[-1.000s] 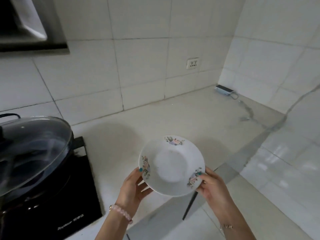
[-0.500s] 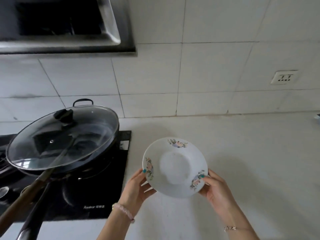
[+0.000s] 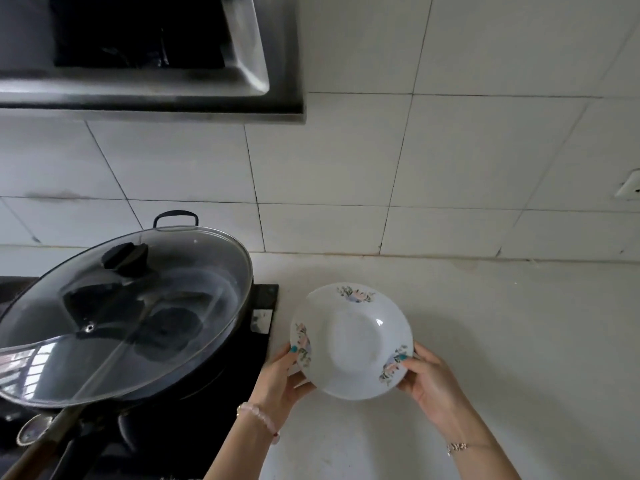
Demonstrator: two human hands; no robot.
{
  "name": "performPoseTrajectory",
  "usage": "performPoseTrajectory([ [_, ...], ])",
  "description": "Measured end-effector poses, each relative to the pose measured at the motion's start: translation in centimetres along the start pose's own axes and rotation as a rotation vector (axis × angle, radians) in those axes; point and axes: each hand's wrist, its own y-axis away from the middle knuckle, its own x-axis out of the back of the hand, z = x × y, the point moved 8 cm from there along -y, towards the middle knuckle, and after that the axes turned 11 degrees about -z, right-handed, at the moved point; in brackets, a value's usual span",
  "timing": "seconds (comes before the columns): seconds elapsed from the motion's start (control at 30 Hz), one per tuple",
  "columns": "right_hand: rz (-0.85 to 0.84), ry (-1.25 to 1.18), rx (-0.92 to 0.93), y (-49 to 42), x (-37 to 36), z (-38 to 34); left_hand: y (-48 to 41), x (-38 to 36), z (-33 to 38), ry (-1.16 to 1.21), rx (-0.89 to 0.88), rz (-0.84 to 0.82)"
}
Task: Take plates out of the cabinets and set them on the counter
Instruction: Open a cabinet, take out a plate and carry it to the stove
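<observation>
At the bottom of the view, two bare forearms reach forward from the wearer. The left wrist carries a pink bead bracelet (image 3: 259,421); the right wrist carries a thin chain bracelet (image 3: 458,446). The left hand (image 3: 281,381) grips the left edge of a plate (image 3: 351,341), thumb on the rim with a teal-painted nail showing, fingers curled underneath. The right hand (image 3: 431,384) grips the right edge the same way, thumb on top of the rim, fingers below.

The plate is white and deep, with three small flower prints spaced around its rim. It is held level, face up, between the two hands above a pale counter (image 3: 502,341). Whether its base touches the counter cannot be told.

Just left of the plate sits a black cooktop (image 3: 221,410), its right edge close beside the left hand. On the cooktop stands a large dark wok (image 3: 194,372) covered by a glass lid (image 3: 131,317) with a black knob near its far side. A wooden handle (image 3: 36,455) runs from the wok toward the lower left corner. A small loop handle (image 3: 176,216) shows at the wok's far rim.

Behind the counter rises a wall of large white tiles (image 3: 450,150) with grey grout lines. A white socket (image 3: 630,185) is partly visible at the right edge of the wall. At the upper left, above the wok, hangs a metal range hood (image 3: 249,46) with a dark opening.
</observation>
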Motion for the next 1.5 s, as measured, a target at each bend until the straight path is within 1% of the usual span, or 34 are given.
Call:
performPoseTrajectory([
  [0.17,0.030,0.023,-0.055,-3.1,0.4,0.3,-3.6,0.9,0.2,-0.031,0.030,-0.021],
  [0.43,0.101,0.016,-0.075,-7.7,2.4,-0.6,-9.5,0.7,0.2,-0.026,0.126,0.076],
  [0.57,0.117,0.048,-0.081,-11.2,3.5,-1.3,-12.6,0.6,0.8,-0.028,0.107,0.119],
  [0.67,0.115,0.108,-0.081,-13.9,3.7,-1.9,-14.2,0.4,1.7,-0.012,0.072,0.121],
  [0.87,0.095,0.195,-0.039,-18.6,3.8,-2.7,-17.1,1.1,3.3,-0.024,0.031,0.167],
  [1.23,0.107,0.198,-0.024,-21.0,4.4,-2.6,-19.9,1.5,3.4,-0.085,0.052,0.161],
  [1.5,0.118,0.184,-0.002,-21.5,4.4,-2.9,-20.5,1.7,3.7,-0.052,0.026,0.199],
])
